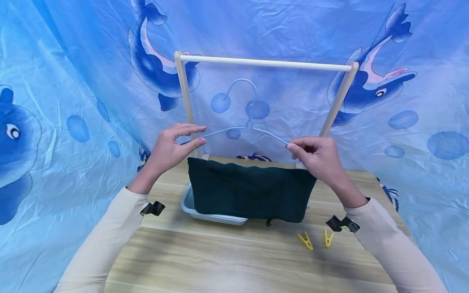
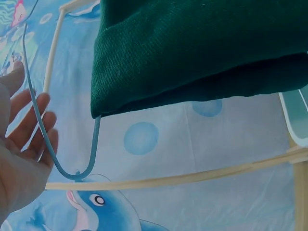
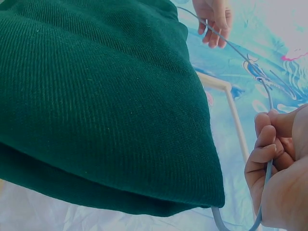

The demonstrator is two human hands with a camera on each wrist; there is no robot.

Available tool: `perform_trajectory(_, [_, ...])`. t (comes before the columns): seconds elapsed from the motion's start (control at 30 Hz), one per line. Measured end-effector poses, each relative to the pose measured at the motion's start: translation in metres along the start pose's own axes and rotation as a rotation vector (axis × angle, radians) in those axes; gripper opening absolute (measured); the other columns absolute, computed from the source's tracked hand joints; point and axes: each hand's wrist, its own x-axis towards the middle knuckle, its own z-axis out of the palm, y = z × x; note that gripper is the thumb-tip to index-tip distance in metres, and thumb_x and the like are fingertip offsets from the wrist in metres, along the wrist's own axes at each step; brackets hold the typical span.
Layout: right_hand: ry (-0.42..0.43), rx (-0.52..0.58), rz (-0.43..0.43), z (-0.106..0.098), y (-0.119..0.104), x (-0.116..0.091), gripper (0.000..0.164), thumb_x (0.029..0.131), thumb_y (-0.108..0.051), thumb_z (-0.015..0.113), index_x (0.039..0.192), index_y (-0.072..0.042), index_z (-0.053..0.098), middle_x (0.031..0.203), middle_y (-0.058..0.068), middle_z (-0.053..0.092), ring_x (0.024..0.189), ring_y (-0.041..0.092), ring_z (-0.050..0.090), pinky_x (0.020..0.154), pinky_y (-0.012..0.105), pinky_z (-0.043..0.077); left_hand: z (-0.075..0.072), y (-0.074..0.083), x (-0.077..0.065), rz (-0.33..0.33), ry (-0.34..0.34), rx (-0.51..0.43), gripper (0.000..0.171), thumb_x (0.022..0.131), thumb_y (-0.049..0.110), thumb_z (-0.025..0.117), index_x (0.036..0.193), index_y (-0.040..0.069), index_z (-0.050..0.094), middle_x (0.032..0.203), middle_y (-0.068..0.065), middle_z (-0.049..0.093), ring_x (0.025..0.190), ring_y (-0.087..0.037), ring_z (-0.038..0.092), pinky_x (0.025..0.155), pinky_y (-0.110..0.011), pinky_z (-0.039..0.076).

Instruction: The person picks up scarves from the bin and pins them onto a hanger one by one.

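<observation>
Here's the pale blue hanger (image 1: 238,127), held up in front of the rack (image 1: 264,62), its hook clear below the top rail, and the dark green cloth (image 1: 249,189) draped from its lower part! The right hand (image 1: 316,156) has one sloping shoulder pinched between thumb and fingers; over on the other side, the left hand (image 1: 172,146) spreads its fingers fairly straight, thumb apart, the wire running along them with no curl around it.

How does it handle? The hanger looks light, thin and springy, perhaps a touch slick; the cloth looks soft, ribbed and floppy, likely to slide if the frame tips. Best grip, I'd say: the two shoulders or the neck, kept level!

Below, the tray (image 1: 216,219) sits on the wooden table (image 1: 220,252), partly behind the cloth, with one yellow clip (image 1: 305,241) and a second yellow clip (image 1: 328,238) lying to the right. Behind everything, a blue curtain (image 1: 293,24) printed with dolphins.

And what's out of sight? The hanger's bottom bar, covered by cloth; the tray's far right portion too. The left wrist view crops that thumb side, and a small dark shape (image 1: 269,222) under the hem defies identification
</observation>
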Motion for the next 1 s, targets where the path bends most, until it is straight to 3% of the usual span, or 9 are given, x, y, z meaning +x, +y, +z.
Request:
perform_trajectory(0.13, [-0.003,-0.010,-0.002,0.001,0.000,0.000,0.009,0.093,0.002,0.072,0.097,0.000,0.080,0.069,0.007,0.068,0.056,0.009,0.057,0.050,0.019,0.044,-0.001,-0.003,0.000,-0.039,-0.060,-0.029,0.030,0.095,0.018,0.075,0.125,0.015,0.075,0.125,-0.004,0.072,0.108,-0.023,0.065,0.091,-0.032,0.050])
perform_trajectory(0.27, [-0.002,-0.015,-0.005,0.001,-0.001,0.001,0.009,0.093,0.002,0.072,0.097,0.000,0.080,0.069,0.007,0.068,0.055,0.009,0.055,0.049,0.020,0.043,-0.001,-0.005,0.000,0.001,-0.083,-0.042,0.024,0.095,0.010,0.073,0.119,0.010,0.077,0.116,-0.007,0.074,0.100,-0.014,0.066,0.084,-0.021,0.051])
perform_trajectory(0.4, [0.005,-0.020,-0.013,0.000,-0.001,0.001,0.009,0.092,0.003,0.072,0.096,0.001,0.080,0.069,0.007,0.068,0.056,0.010,0.055,0.050,0.019,0.044,-0.003,-0.007,0.000,0.068,-0.090,-0.052,0.022,0.093,0.002,0.072,0.114,0.006,0.079,0.106,-0.007,0.075,0.097,-0.008,0.064,0.079,-0.020,0.050])
perform_trajectory(0.53, [0.016,-0.010,-0.009,-0.001,-0.002,0.000,0.009,0.093,0.003,0.072,0.096,0.001,0.080,0.070,0.007,0.068,0.057,0.008,0.055,0.052,0.019,0.045,-0.005,-0.008,-0.002,0.118,-0.092,-0.058,0.022,0.091,-0.002,0.073,0.111,0.006,0.080,0.097,-0.003,0.074,0.083,-0.009,0.059,0.067,-0.022,0.044])
perform_trajectory(0.67, [0.020,0.003,-0.002,-0.001,-0.001,-0.001,0.009,0.093,0.004,0.071,0.096,0.002,0.079,0.070,0.008,0.068,0.057,0.010,0.057,0.052,0.019,0.046,-0.005,-0.009,-0.003,0.209,-0.051,-0.065,0.019,0.088,-0.005,0.076,0.104,0.004,0.081,0.088,-0.003,0.073,0.070,-0.010,0.054,0.059,-0.022,0.038])
perform_trajectory(0.83, [0.022,0.005,-0.012,-0.001,-0.003,0.000,0.009,0.092,0.005,0.071,0.095,0.003,0.079,0.069,0.008,0.068,0.057,0.011,0.056,0.051,0.019,0.045,-0.002,-0.011,-0.002,0.353,0.035,-0.095,0.019,0.079,-0.016,0.078,0.094,-0.003,0.080,0.078,-0.006,0.071,0.066,-0.008,0.054,0.059,-0.019,0.039])
perform_trajectory(1.0, [0.033,-0.006,-0.023,-0.001,-0.005,0.003,0.010,0.092,0.005,0.071,0.096,0.002,0.080,0.070,0.010,0.069,0.057,0.008,0.056,0.052,0.019,0.044,-0.001,-0.008,0.001,0.388,0.150,-0.151,0.018,0.076,-0.016,0.080,0.088,-0.003,0.080,0.070,-0.007,0.068,0.063,-0.008,0.050,0.059,-0.021,0.037])
